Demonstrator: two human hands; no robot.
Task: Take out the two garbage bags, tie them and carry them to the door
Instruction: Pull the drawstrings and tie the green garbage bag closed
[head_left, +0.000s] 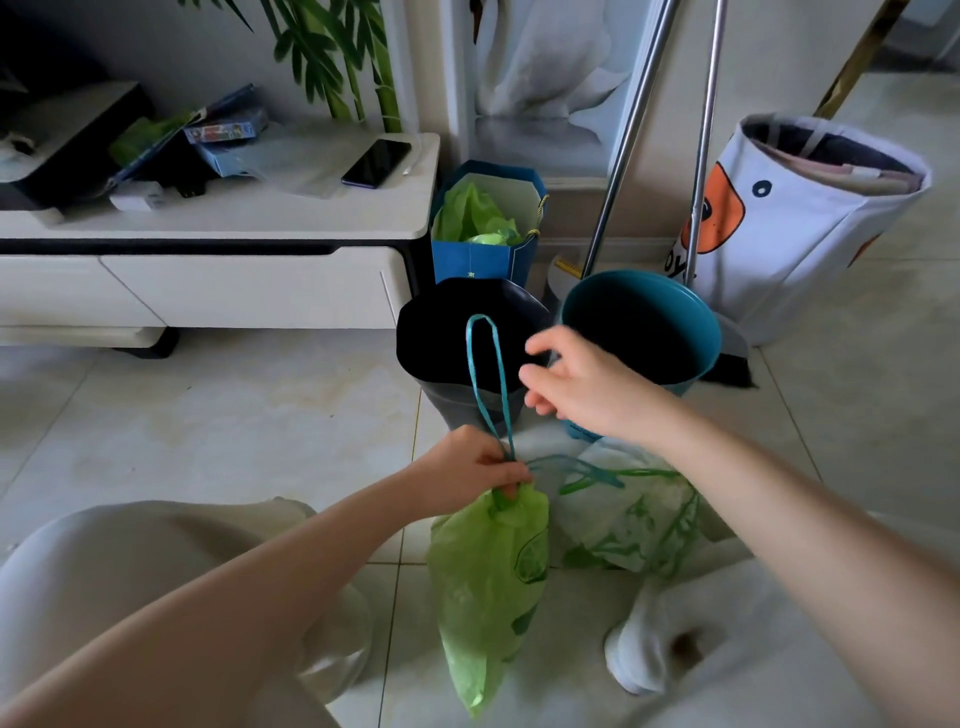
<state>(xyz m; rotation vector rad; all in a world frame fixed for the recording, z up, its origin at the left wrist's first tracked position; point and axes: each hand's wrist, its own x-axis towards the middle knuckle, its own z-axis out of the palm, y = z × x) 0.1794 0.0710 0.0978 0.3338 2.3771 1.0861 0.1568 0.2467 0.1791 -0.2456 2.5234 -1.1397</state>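
Observation:
My left hand (470, 470) grips the gathered neck of a light green garbage bag (488, 587), which hangs above the tiled floor. A teal drawstring loop (485, 374) stands up from that neck. My right hand (576, 382) hovers just right of the loop with fingers spread and relaxed, holding nothing. A second bag, whitish with green print and green drawstrings (634, 519), lies on the floor below my right forearm. Behind stand a black bin (457, 332) and a teal bin (691, 322), both dark inside.
A white TV cabinet (218, 270) with a phone (375, 163) sits at the left. A blue paper bag (478, 260) with green plastic stands by the wall. Two metal poles (618, 156) and a fabric basket (800, 223) stand at the right. My knees fill the bottom.

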